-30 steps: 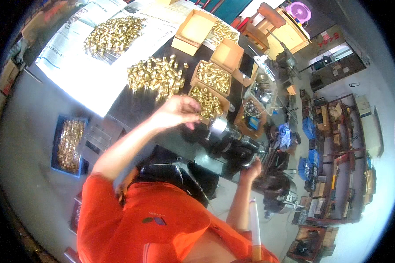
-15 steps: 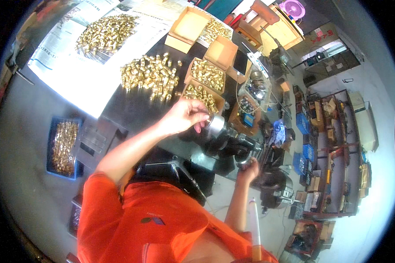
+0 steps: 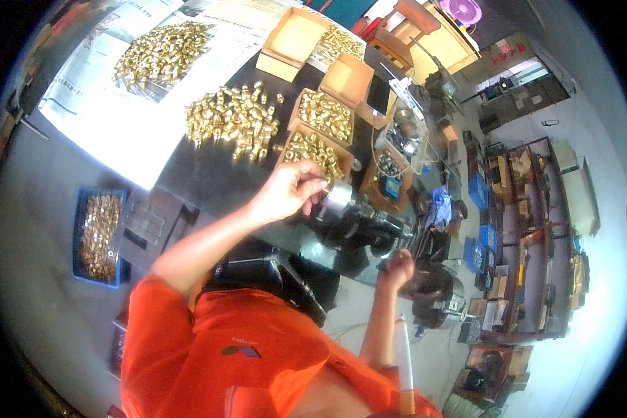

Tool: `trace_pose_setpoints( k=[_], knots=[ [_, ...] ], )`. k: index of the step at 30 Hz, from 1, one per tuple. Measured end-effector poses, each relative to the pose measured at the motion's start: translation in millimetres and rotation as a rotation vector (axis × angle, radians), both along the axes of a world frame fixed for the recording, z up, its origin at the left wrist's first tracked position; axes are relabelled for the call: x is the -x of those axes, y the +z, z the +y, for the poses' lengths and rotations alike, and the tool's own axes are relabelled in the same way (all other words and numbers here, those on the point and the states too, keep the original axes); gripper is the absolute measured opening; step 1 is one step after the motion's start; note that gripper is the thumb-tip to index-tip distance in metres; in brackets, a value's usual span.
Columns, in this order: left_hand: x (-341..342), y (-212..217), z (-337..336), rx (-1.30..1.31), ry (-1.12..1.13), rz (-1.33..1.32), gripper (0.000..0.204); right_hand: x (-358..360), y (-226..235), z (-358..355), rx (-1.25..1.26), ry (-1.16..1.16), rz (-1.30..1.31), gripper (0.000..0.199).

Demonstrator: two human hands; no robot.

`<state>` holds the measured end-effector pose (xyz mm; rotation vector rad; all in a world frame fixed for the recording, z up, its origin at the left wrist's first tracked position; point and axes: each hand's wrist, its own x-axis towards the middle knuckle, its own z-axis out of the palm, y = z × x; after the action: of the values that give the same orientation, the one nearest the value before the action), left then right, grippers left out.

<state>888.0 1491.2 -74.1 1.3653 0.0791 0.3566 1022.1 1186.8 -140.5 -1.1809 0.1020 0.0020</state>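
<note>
My left hand (image 3: 285, 194) is closed in a pinch at the front of a silver round chuck (image 3: 337, 198) on a dark bench machine (image 3: 359, 226). Whatever lies between its fingertips is too small to make out. On the machine's near right side, my right hand (image 3: 397, 270) is curled closed beside a round dark part (image 3: 382, 244); its grip is hidden. Just beyond my left hand stands a cardboard box of brass fittings (image 3: 312, 152), with a second filled box (image 3: 325, 115) behind it. A loose heap of brass fittings (image 3: 233, 122) lies on the dark bench top (image 3: 209, 174).
Another brass heap (image 3: 164, 57) rests on newspaper (image 3: 118, 132). A blue crate of fittings (image 3: 97, 237) sits low at left. Boxes of metal parts (image 3: 386, 181) and a blue rag (image 3: 440, 207) lie right of the machine. A white stick with an orange end (image 3: 404, 362) juts up in the foreground.
My right hand has shifted slightly up and now shows as a curled fist beside the round part. The left hand stays at the chuck. The whole view has moved a little.
</note>
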Motion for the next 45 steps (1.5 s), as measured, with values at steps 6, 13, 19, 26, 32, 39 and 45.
trace_pose_setpoints(
  k=[6, 13, 19, 26, 32, 39, 45],
  knots=[
    [-2.8, -1.3, -0.8, 0.025, -0.005, 0.013, 0.007, 2.4, -1.6, 6.5, 0.023, -0.044, -0.015, 0.016],
    [-4.1, -5.8, -0.1, -0.003, -0.014, -0.058, 0.005, 12.9, 33.9, -9.6, -0.017, 0.12, -0.159, 0.014],
    [-5.4, -5.7, 0.3, -0.006, -0.014, -0.028, 0.005, -25.8, 84.7, 21.7, -0.098, 0.148, -0.21, 0.015],
    [-10.4, -9.4, -3.3, -0.046, 0.025, -0.022, 0.011, -103.2, 32.8, 42.5, 0.1, 0.04, -0.227, 0.016],
    [-14.1, -12.5, -3.1, -0.093, 0.103, -0.115, 0.012, -96.4, -57.6, 17.0, 0.061, -0.001, -0.232, 0.016],
    [-10.6, -10.6, -3.4, -0.027, 0.076, -0.057, 0.011, -17.5, -19.3, 1.3, -0.075, 0.07, 0.094, 0.015],
    [-10.8, -8.5, -4.2, 0.02, 0.051, -0.04, 0.013, -32.8, -22.3, 21.0, -0.208, 0.054, 0.22, 0.016]
  ],
)
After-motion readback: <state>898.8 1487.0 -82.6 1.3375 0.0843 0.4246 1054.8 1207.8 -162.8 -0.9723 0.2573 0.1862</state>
